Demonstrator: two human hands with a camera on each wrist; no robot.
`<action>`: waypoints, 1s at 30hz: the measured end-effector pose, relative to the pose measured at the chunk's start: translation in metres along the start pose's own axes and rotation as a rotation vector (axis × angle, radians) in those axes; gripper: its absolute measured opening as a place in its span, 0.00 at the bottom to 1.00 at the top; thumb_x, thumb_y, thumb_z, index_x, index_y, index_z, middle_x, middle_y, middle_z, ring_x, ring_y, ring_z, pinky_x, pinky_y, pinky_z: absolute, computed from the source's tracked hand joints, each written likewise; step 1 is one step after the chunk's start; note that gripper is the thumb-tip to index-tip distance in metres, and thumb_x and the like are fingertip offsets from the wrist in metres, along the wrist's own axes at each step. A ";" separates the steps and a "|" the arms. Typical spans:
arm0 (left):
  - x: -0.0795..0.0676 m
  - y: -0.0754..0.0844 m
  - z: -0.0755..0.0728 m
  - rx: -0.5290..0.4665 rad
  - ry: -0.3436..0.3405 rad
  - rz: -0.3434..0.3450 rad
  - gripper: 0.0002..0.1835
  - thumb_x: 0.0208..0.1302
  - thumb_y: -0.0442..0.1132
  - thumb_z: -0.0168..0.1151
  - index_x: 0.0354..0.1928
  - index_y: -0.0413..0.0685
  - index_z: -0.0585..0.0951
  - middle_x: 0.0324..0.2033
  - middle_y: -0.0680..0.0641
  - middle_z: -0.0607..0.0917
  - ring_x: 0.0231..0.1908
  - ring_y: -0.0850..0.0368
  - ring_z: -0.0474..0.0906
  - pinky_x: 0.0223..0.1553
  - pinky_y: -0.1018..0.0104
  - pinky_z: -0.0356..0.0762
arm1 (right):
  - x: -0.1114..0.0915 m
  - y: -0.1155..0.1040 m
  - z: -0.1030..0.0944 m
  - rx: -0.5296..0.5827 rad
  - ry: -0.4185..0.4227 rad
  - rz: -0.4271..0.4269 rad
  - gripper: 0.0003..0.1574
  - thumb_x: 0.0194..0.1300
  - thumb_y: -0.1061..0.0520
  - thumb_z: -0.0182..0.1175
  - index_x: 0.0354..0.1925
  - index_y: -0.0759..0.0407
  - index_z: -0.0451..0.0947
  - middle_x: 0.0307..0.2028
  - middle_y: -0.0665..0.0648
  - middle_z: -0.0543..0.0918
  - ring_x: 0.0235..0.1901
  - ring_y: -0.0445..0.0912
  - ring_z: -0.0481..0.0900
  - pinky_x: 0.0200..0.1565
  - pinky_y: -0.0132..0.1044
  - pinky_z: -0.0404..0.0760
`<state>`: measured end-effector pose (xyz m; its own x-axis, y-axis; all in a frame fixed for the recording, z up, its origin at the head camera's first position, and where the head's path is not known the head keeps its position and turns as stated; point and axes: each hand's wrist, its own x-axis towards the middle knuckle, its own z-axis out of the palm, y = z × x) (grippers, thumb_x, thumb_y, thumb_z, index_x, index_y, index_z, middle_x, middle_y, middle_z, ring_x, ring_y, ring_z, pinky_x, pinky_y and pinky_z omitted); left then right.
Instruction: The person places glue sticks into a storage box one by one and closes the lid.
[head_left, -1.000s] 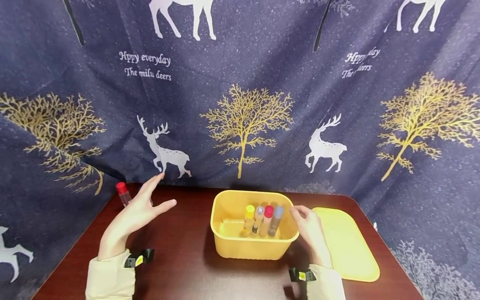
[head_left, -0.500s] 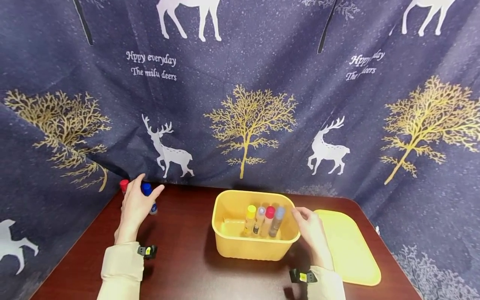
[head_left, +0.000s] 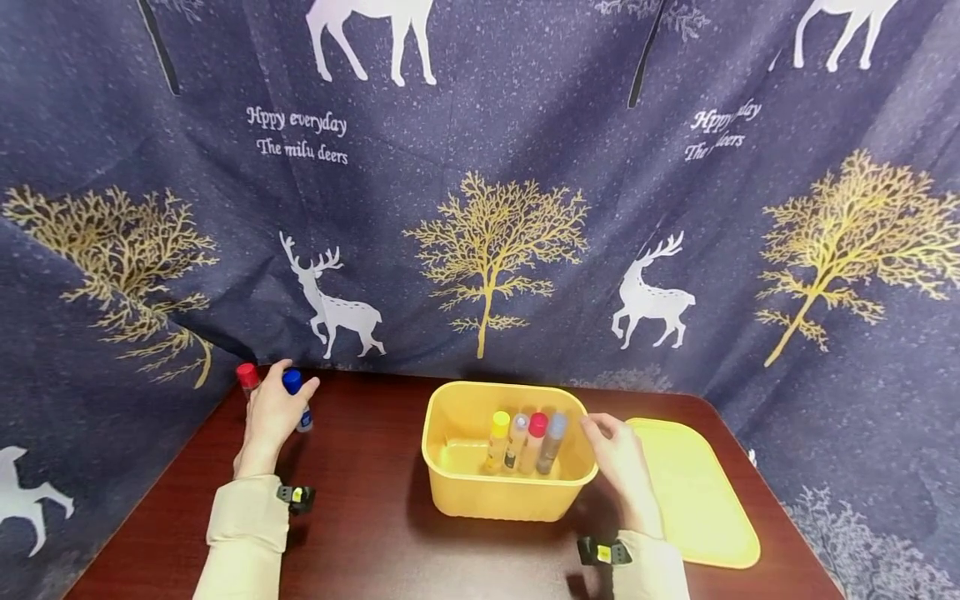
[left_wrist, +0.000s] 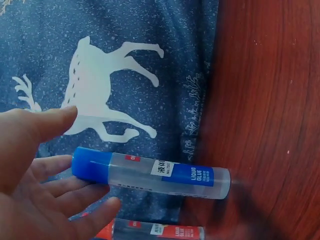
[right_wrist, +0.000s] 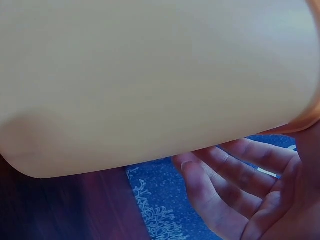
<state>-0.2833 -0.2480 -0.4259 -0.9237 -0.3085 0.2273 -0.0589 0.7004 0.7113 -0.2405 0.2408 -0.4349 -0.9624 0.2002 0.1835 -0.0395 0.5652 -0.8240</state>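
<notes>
My left hand [head_left: 272, 417] is spread around a liquid glue bottle [left_wrist: 170, 175] with a blue cap, upright at the table's back left. In the left wrist view the thumb stands apart from the cap, while the other fingers lie behind and beside it. A red-capped glue bottle [left_wrist: 160, 231] stands close by, partly behind that hand in the head view. My right hand [head_left: 622, 454] pinches the right rim of a yellow plastic bin [head_left: 502, 496], its lower fingers curled outside the wall. Inside stand a yellow-capped bottle [head_left: 498, 446], a pale-capped one [head_left: 516, 446], a red-capped one [head_left: 533, 446] and a grey-blue-capped one [head_left: 552, 446].
A yellow lid [head_left: 697, 492] lies flat on the dark wooden table [head_left: 360, 500], right of the bin. Behind the table's back edge hangs a blue cloth [head_left: 480, 108] printed with deer and trees.
The left hand has swung in to the blue-capped bottle, its fingers coming around the cap. The right hand stays at the bin's rim.
</notes>
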 end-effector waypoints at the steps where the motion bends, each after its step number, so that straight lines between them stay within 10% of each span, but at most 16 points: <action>1: 0.000 -0.001 0.001 0.002 -0.003 -0.009 0.37 0.68 0.52 0.59 0.71 0.37 0.61 0.58 0.24 0.72 0.54 0.23 0.69 0.55 0.36 0.66 | 0.001 0.000 0.000 -0.010 0.004 -0.009 0.22 0.72 0.46 0.56 0.49 0.62 0.83 0.44 0.61 0.86 0.45 0.53 0.83 0.50 0.50 0.77; 15: 0.002 -0.018 0.007 0.070 0.040 0.054 0.24 0.69 0.44 0.60 0.58 0.34 0.73 0.45 0.28 0.82 0.44 0.24 0.76 0.43 0.37 0.70 | 0.002 0.002 0.001 0.004 -0.009 0.011 0.21 0.71 0.46 0.56 0.49 0.61 0.83 0.43 0.59 0.86 0.43 0.51 0.83 0.49 0.49 0.78; 30: -0.002 0.003 0.003 0.137 0.001 0.129 0.27 0.66 0.50 0.62 0.57 0.36 0.75 0.44 0.27 0.81 0.41 0.24 0.77 0.35 0.36 0.73 | 0.000 0.001 -0.002 0.007 -0.004 0.017 0.20 0.72 0.47 0.56 0.48 0.61 0.83 0.43 0.59 0.86 0.44 0.52 0.82 0.50 0.49 0.78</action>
<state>-0.2822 -0.2434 -0.4261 -0.9264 -0.2116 0.3114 0.0083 0.8154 0.5788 -0.2399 0.2431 -0.4341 -0.9640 0.2067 0.1674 -0.0249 0.5563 -0.8306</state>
